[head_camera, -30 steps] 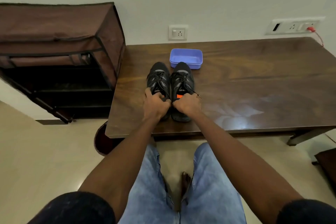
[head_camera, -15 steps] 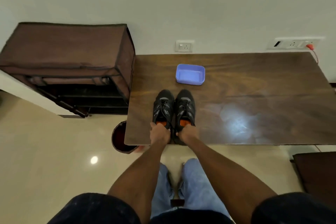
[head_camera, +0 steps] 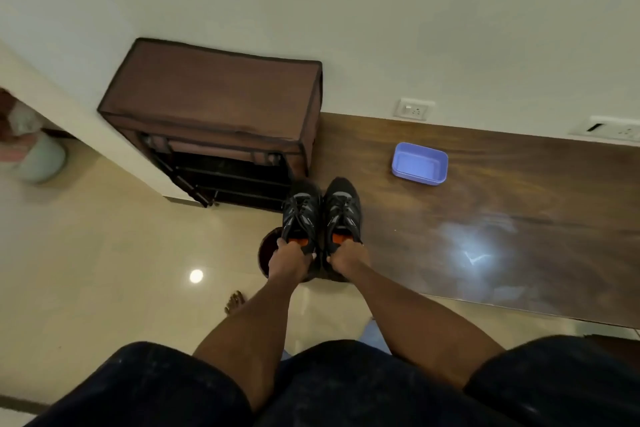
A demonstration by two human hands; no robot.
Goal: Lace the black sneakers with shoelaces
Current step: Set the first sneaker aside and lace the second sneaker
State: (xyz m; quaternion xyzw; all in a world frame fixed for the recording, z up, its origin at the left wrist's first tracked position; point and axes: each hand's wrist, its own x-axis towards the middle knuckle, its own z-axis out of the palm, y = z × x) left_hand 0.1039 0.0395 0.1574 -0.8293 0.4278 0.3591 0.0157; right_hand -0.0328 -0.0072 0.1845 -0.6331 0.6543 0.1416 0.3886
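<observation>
Two black sneakers with orange insoles are held side by side in the air, toes pointing away from me. My left hand (head_camera: 290,258) grips the heel of the left sneaker (head_camera: 300,210). My right hand (head_camera: 347,256) grips the heel of the right sneaker (head_camera: 343,208). Black laces run crisscross over both tongues. The pair hangs over the left end of the dark wooden table (head_camera: 502,218), partly past its edge, above the floor. The heels are hidden under my fingers.
A purple plastic tray (head_camera: 419,164) lies on the table near the wall. A brown fabric shoe rack (head_camera: 221,121) stands left of the table. A dark round bin (head_camera: 268,253) sits on the floor under the sneakers. Wall sockets (head_camera: 412,109) are behind the table.
Both hands have lifted the sneakers off the table and carried them left, toward the shoe rack. I have stood up, so the view is higher and turned left.
</observation>
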